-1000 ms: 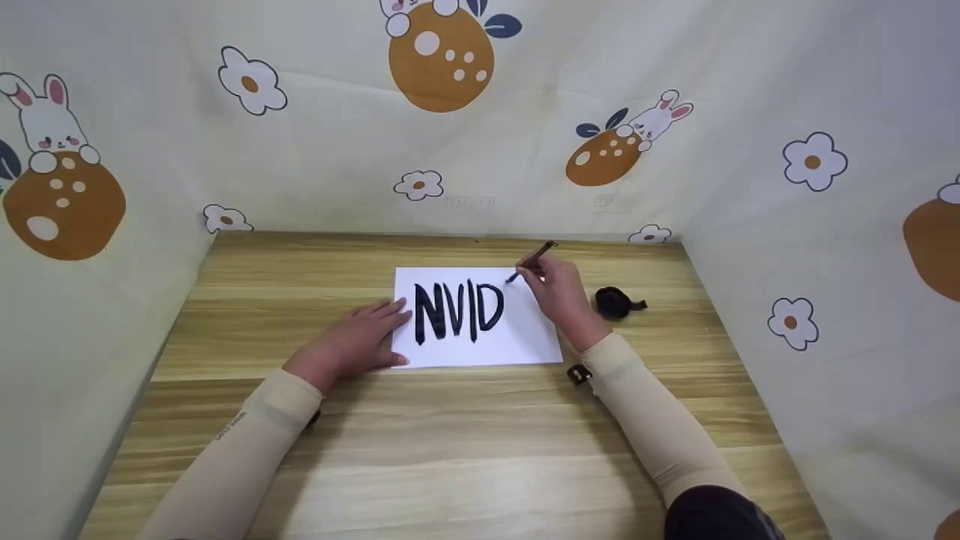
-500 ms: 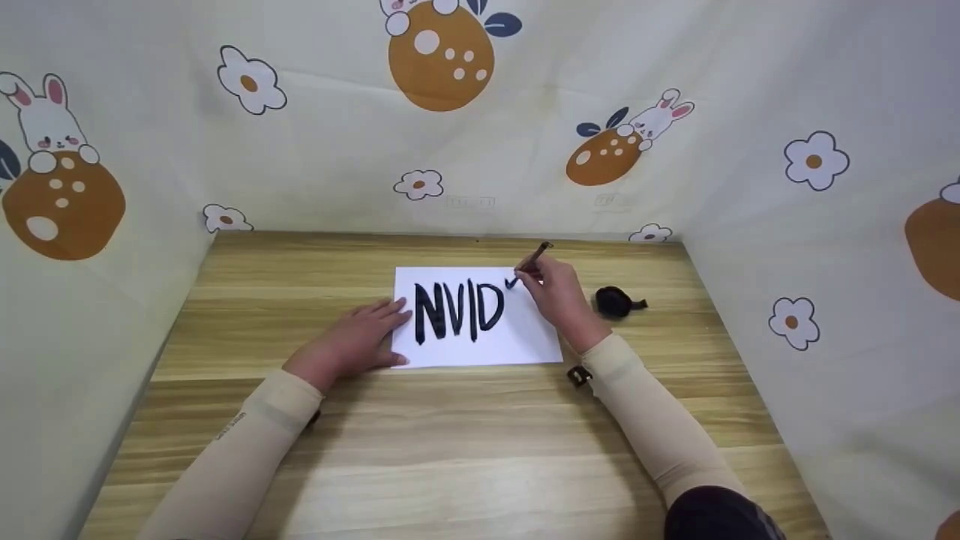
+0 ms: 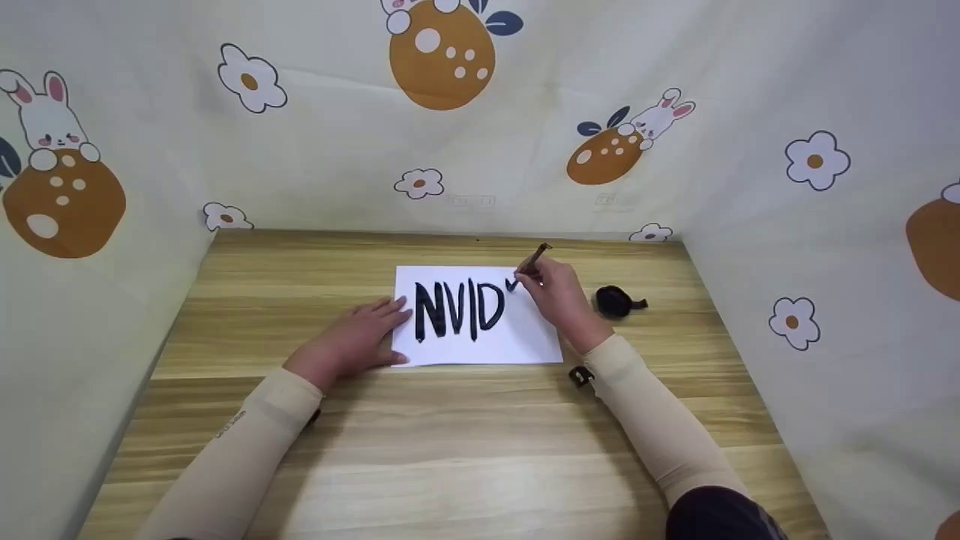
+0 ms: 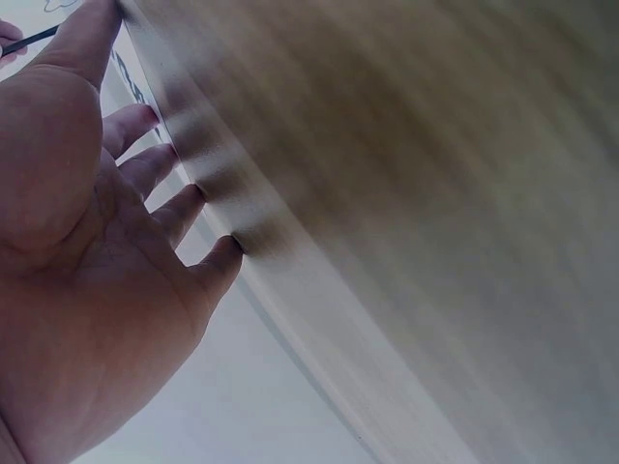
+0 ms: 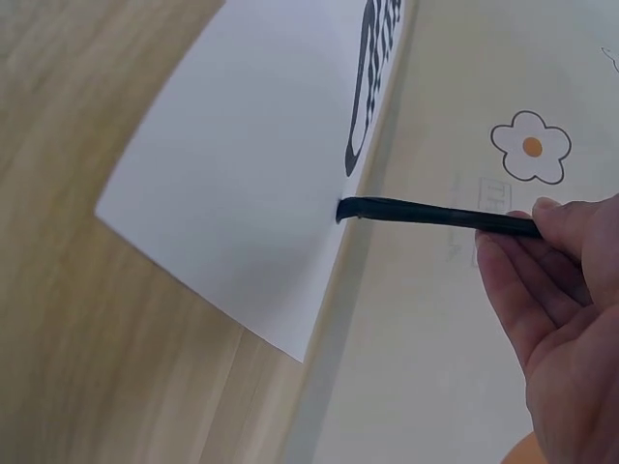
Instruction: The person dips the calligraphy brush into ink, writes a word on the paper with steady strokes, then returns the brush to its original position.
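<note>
A white sheet of paper (image 3: pixel 525 341) lies on the table with black letters (image 3: pixel 429 311) reading NVID and a small check-like mark to their upper right. My right hand (image 3: pixel 559 296) pinches a slim dark brush (image 5: pixel 426 213) between thumb and fingers. Its tip meets the paper in the right wrist view. At the sheet's left edge rests my left hand (image 3: pixel 352 341), fingers spread and fairly straight, the fingertips on the paper's margin. The left wrist view shows this hand (image 4: pixel 106 232) from the palm side.
A small round black dish (image 3: pixel 613 302) with a short handle stands right of my right hand. The wooden table (image 3: pixel 450 435) is enclosed by a patterned cloth (image 3: pixel 322 150) at the back and sides. Both wrists carry straps.
From a small dot, a short black check-like stroke has appeared beside the D. My right hand and brush shifted slightly down and left, then held nearly still. The left hand stays put.
</note>
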{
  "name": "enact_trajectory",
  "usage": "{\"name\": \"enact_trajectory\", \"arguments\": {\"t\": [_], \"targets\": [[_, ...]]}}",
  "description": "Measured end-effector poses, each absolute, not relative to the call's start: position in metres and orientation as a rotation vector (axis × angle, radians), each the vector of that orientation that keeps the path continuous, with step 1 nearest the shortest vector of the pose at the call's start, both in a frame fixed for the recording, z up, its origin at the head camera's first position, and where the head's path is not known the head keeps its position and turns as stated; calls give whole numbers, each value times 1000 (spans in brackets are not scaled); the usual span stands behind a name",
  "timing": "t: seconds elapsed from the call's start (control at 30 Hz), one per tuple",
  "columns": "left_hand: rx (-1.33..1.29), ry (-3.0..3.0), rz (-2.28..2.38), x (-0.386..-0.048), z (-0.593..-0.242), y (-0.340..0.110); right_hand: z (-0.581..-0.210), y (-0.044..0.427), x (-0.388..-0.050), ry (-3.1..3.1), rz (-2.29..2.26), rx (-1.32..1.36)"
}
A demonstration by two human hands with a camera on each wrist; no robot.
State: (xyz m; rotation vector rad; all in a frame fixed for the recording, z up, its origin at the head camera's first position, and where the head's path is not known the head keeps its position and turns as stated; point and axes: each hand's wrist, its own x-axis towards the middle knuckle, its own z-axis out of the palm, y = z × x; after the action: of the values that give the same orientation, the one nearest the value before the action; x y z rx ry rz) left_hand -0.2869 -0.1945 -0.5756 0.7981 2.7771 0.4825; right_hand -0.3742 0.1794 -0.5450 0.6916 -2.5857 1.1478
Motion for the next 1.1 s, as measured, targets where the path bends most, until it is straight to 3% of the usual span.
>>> {"name": "enact_trajectory", "arguments": {"t": [1.1], "targets": [[792,2791,461,-286,-573,-193,-537,183,-359,-2648,1158,813]]}}
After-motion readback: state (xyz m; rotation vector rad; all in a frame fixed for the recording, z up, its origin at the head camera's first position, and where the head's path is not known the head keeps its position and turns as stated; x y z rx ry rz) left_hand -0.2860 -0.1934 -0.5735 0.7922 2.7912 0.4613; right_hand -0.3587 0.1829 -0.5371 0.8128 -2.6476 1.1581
